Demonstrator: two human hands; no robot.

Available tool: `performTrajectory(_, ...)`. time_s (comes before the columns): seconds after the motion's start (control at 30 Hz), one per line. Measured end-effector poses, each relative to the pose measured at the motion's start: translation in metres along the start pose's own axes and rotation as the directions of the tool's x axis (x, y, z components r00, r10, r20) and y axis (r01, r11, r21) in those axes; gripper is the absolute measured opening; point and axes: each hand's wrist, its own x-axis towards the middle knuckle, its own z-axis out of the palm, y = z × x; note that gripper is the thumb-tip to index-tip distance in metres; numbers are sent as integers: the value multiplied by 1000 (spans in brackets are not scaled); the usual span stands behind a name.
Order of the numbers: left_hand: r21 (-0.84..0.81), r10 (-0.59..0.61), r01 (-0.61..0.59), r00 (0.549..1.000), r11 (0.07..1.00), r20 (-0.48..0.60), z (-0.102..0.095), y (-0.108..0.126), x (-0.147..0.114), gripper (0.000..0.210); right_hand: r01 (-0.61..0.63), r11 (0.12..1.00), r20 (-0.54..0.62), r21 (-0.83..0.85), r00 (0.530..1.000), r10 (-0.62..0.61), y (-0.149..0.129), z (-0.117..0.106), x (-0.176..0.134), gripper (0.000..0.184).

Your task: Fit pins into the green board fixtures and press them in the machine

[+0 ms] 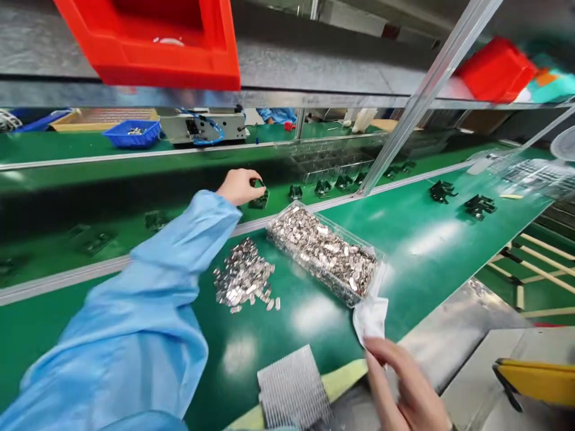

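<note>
My left hand point(242, 187) reaches over the rail onto the sunken green belt, fingers closed on a small dark part point(259, 199). Nearer to me, a clear plastic box point(309, 278) is filled with small shiny metal pieces point(323, 245). A loose pile of similar pieces point(245, 278) lies to its left. By the box's near corner is a crumpled white sheet point(372, 317). My right hand point(406, 386) has thumb and forefinger pinched at the sheet's lower edge; what is between them cannot be made out. A ridged grey metal block point(294, 386) sits at the front edge.
Several dark parts point(323, 187) stand along the belt; two more point(480, 206) are on the green table at right. A slanted metal post point(417, 108) and an overhead shelf point(314, 78) with a red bin point(171, 66) frame the reach. Beyond is a blue basket point(132, 136).
</note>
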Motion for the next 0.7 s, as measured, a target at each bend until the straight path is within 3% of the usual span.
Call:
performTrajectory(0.07, -3, -11, 11, 1000, 1000, -14, -17, -17, -66, 33, 60, 997, 218, -40, 975, -50, -6, 29, 24, 16)
performTrajectory(0.13, 45, -84, 82, 996, 996, 41, -20, -33, -137, 31, 118, 990, 418, -71, 905, -78, -6, 66, 52, 18)
performTrajectory(0.23, 141, -282, 262, 948, 955, 148, -6, -51, -225, 35, 205, 953, 577, -222, 816, -41, 1, 116, 82, 22)
performTrajectory(0.3, 103, -403, 392, 907, 914, 121, 4, -62, -263, 47, 271, 922, 620, -278, 783, -43, 5, 136, 89, 21)
performTrajectory(0.4, -149, -460, 461, 887, 875, 49, 9, -82, -297, 83, 341, 895, 637, -288, 766, -87, 12, 147, 91, 8)
performTrajectory(0.5, -384, -320, 343, 939, 857, 124, 9, -103, -321, 117, 413, 841, 657, -350, 748, -94, 18, 146, 92, 17)
performTrajectory(0.57, -440, -253, 308, 951, 844, 181, 13, -113, -332, 123, 460, 769, 676, -444, 735, -49, 19, 142, 94, 20)
performTrajectory(0.7, -445, -331, 369, 929, 816, 164, 24, -117, -338, 110, 463, 635, 677, -618, 724, 132, 18, 128, 95, 18)
